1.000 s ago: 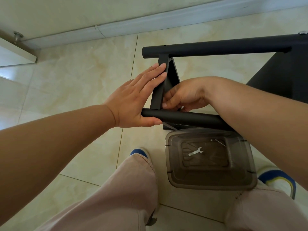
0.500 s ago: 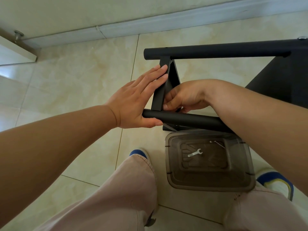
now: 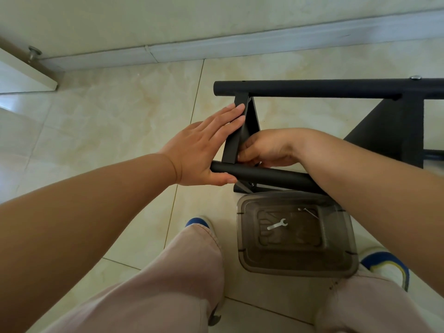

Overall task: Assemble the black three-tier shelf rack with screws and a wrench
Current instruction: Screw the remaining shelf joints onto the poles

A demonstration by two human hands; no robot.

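- Head view: left hand (image 3: 201, 150) flat, straight fingers (image 3: 230, 116) pressing matte black flat shelf panel (image 3: 234, 143), thumb under round tube (image 3: 264, 175).
- Right hand (image 3: 266, 149) fingers curled inside panel; contents hidden.
- Small stamped metal wrench (image 3: 277, 224) lies in translucent grey plastic tub (image 3: 298, 267).

Very little differs from a second ago. The left hand (image 3: 204, 150) sits a touch lower along the black metal end panel of the shelf rack (image 3: 236, 133), its straight fingers (image 3: 230, 116) reaching slightly less far toward the upper black tube (image 3: 312, 88). The right hand (image 3: 266, 149) shifts only faintly behind that panel; whether its grip differs cannot be told.
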